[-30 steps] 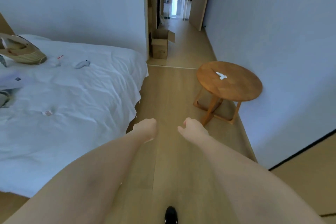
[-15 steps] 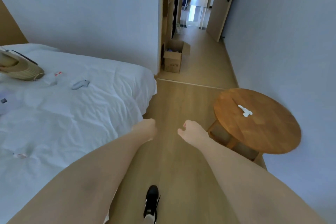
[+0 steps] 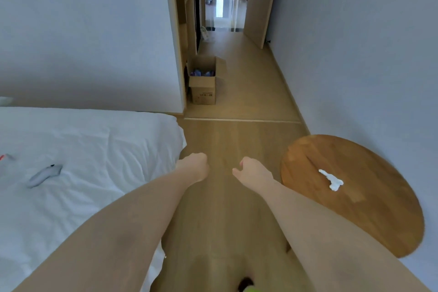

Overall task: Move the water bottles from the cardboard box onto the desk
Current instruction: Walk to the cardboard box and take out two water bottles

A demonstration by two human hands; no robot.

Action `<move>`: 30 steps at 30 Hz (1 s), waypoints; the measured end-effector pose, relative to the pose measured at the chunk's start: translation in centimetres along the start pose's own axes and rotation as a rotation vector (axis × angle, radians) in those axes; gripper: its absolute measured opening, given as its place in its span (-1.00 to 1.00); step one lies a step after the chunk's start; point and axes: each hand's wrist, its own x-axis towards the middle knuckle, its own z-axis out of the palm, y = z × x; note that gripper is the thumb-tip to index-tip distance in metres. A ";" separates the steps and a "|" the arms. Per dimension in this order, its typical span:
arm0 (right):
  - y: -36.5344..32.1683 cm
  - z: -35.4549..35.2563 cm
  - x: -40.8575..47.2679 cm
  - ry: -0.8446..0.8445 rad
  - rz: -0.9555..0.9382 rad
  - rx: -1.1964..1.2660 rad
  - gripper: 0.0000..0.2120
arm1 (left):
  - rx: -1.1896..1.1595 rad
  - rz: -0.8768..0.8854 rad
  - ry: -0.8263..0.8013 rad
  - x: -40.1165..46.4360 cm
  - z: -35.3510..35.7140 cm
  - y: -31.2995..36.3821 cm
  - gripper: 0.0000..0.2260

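An open cardboard box (image 3: 203,92) stands on the wooden floor ahead, by the corner of the left wall at the hallway entrance. Bluish-purple tops of several water bottles (image 3: 202,73) show inside it. My left hand (image 3: 194,166) and my right hand (image 3: 253,170) are stretched out in front of me over the floor, well short of the box. Both have loosely curled fingers and hold nothing. No desk is in view.
A bed with white sheets (image 3: 90,163) fills the left, with a small grey object (image 3: 43,175) lying on it. A round wooden side table (image 3: 369,208) with a white scrap (image 3: 331,180) stands at the right against the wall. A hallway with an open door (image 3: 258,2) lies beyond the box.
I have walked forward: the box, the bed's end and the round table are all closer and lower in view. My hands stay held out, holding nothing.
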 end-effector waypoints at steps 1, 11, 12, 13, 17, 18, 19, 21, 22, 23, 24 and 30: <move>0.2 -0.5 1.9 -0.011 0.000 -0.005 -0.62 | 0.013 0.000 -0.016 1.8 -0.2 0.2 -0.83; 3.6 -10.0 25.9 0.009 -0.003 -0.058 -0.62 | 0.086 0.028 -0.083 23.0 -6.5 5.9 -0.82; 3.7 -11.2 28.2 0.015 -0.006 -0.064 -0.62 | 0.083 0.029 -0.074 25.1 -7.6 6.7 -0.80; 3.8 -12.6 30.4 0.026 -0.010 -0.066 -0.62 | 0.079 0.031 -0.061 27.1 -8.7 7.5 -0.79; 3.5 -16.5 38.0 0.025 -0.025 -0.072 -0.62 | 0.125 0.006 -0.054 34.2 -12.2 8.7 -0.76; 3.4 -17.1 39.9 0.017 -0.027 -0.074 -0.62 | 0.137 -0.008 -0.051 36.2 -12.9 8.7 -0.76; 3.4 -17.6 41.8 0.010 -0.025 -0.074 -0.62 | 0.143 -0.018 -0.048 38.2 -13.7 8.8 -0.76; 3.4 -18.7 45.8 0.001 -0.016 -0.070 -0.64 | 0.147 -0.010 -0.038 42.4 -15.1 9.0 -0.76; 3.4 -19.2 47.9 -0.001 -0.015 -0.072 -0.66 | 0.151 0.000 -0.035 44.6 -15.9 9.3 -0.75; 3.3 -19.7 50.2 -0.002 -0.016 -0.079 -0.67 | 0.155 0.006 -0.032 46.9 -16.5 9.4 -0.75; 3.1 -20.3 52.7 -0.001 -0.015 -0.085 -0.68 | 0.153 0.007 -0.028 49.3 -17.2 9.4 -0.76; -0.4 -24.7 67.4 0.005 -0.014 -0.098 -0.67 | 0.081 0.003 -0.040 63.9 -22.8 8.2 -0.82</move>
